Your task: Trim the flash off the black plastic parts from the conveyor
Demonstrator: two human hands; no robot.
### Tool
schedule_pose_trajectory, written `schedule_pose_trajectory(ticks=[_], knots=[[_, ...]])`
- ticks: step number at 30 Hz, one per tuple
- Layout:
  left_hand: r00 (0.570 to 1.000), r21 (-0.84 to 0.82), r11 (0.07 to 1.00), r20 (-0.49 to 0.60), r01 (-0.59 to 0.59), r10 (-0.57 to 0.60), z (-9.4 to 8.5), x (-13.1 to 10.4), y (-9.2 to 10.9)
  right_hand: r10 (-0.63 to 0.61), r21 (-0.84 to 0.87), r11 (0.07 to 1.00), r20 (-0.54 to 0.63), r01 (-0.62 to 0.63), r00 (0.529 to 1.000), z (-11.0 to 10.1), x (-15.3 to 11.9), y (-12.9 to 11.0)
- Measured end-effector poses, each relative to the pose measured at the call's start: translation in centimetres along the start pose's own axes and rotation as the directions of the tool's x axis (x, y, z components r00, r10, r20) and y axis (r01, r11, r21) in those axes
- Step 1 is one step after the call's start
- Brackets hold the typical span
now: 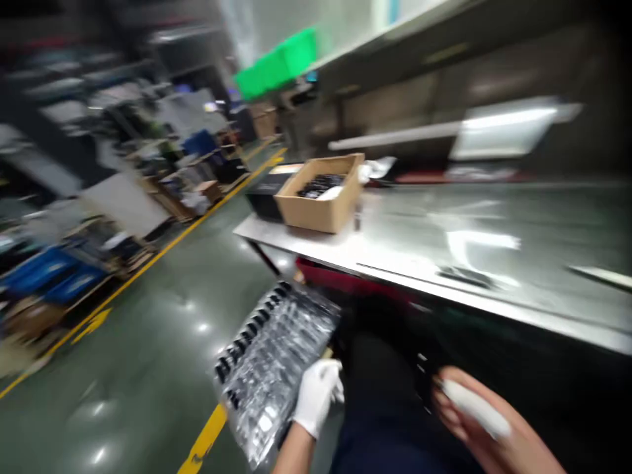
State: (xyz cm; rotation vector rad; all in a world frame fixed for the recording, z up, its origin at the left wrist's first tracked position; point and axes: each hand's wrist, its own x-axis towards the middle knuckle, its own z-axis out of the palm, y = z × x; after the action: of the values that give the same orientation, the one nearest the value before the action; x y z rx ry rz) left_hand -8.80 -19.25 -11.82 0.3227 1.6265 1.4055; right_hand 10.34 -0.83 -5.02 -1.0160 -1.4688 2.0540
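My left hand point(317, 395), in a white glove, is beside the right edge of a clear plastic tray point(281, 355). Its fingers are curled; whether they grip the tray's edge cannot be made out. A row of black parts point(254, 326) lines the left side of the tray, and shiny clear plastic covers the rest. At lower right, my bare right hand point(459, 408) is closed around a long white object point(476, 408), blurred by motion. Small bright glints show against the dark just left of its fingertips.
A metal workbench point(395, 257) runs along the right. On it stand an open cardboard box point(316, 214) of black parts and a black box point(266, 197). Green bins point(279, 62) sit on the shelf above. Blue crates point(54, 276) and goods stand beyond a yellow floor line point(162, 251).
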Motion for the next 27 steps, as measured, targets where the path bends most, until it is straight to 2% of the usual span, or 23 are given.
schedule_pose_trajectory(ticks=[2, 3, 5, 7, 10, 14, 18, 27], knots=[[0.996, -0.136, 0.989, 0.061, -0.06, 0.068, 1.8, 0.6, 1.0, 0.097, 0.235, 0.964, 0.114, -0.122, 0.989, 1.1, -0.4, -0.9], [0.989, -0.206, 0.977, 0.122, -0.053, 0.079, 2.8, 0.8, 1.8, 0.121, 0.304, 0.939, 0.146, -0.161, 0.982, 1.5, -0.4, -1.4], [0.953, -0.306, 0.951, 0.296, 0.034, 0.061, 4.8, 1.0, 3.7, 0.125, 0.354, 0.92, 0.144, -0.169, 0.982, 1.6, 0.0, -2.2], [0.896, -0.352, 0.927, 0.441, 0.13, 0.041, 6.6, 0.9, 5.7, 0.121, 0.371, 0.916, 0.106, -0.152, 0.987, 1.1, 0.1, -2.9], [0.835, -0.381, 0.899, 0.549, 0.215, 0.032, 8.4, 0.4, 7.8, 0.11, 0.391, 0.911, 0.071, -0.129, 0.991, 0.5, -0.2, -3.7], [0.811, -0.427, 0.87, 0.582, 0.247, 0.056, 9.7, 0.2, 8.8, 0.119, 0.377, 0.915, 0.082, -0.141, 0.99, 0.1, 0.1, -4.4], [0.841, -0.449, 0.862, 0.539, 0.236, 0.05, 10.9, 0.6, 9.1, 0.16, 0.364, 0.913, 0.1, -0.186, 0.982, -0.5, 1.4, -5.0], [0.866, -0.447, 0.865, 0.499, 0.227, 0.031, 13.2, 1.6, 10.6, 0.184, 0.378, 0.893, 0.19, -0.245, 0.964, -2.7, 3.5, -6.1]])
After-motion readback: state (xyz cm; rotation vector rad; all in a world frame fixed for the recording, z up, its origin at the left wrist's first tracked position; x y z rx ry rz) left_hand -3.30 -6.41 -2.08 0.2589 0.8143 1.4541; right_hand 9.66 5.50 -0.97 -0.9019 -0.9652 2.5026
